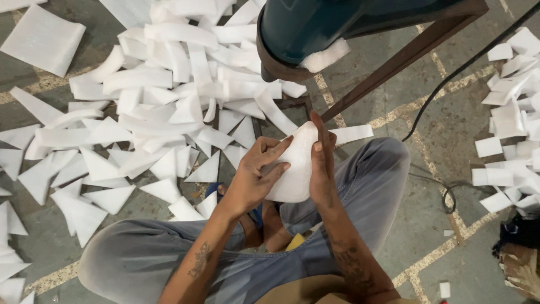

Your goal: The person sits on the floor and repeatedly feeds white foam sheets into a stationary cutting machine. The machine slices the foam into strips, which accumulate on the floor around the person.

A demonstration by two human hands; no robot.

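**Both hands grip a white foam piece below a blue motor**

Fingers of both hands are wrapped around one thing: a rounded white foam piece [297,163], held above the lap of a seated person in grey trousers [371,180]. The left hand [256,174] curls over its left side, index finger laid along the front face. The right hand [322,166] clamps its right edge, thumb pointing up. Neither hand is free.

Just above the foam hangs a blue machine housing [315,28], set on a brown metal frame [405,56]. A white pad [326,56] shows at the rim of the housing; it is hard to tell whether this is a working part or a stuck scrap.

What could go wrong, as a judgement: the fingertips sit near the top of the foam, close to the machine's mouth, so a slip upward could bring them against it. The foam looks light and smooth, so a loose hold could let it twist or drop onto the floor. A black cable [450,79] trails across the floor [394,253] beside the right knee and could snag a foot.

No bin, box or tray is in view. White foam offcuts [169,90] lie loose in a heap on the floor ahead, with more foam pieces [512,112] scattered at the right.
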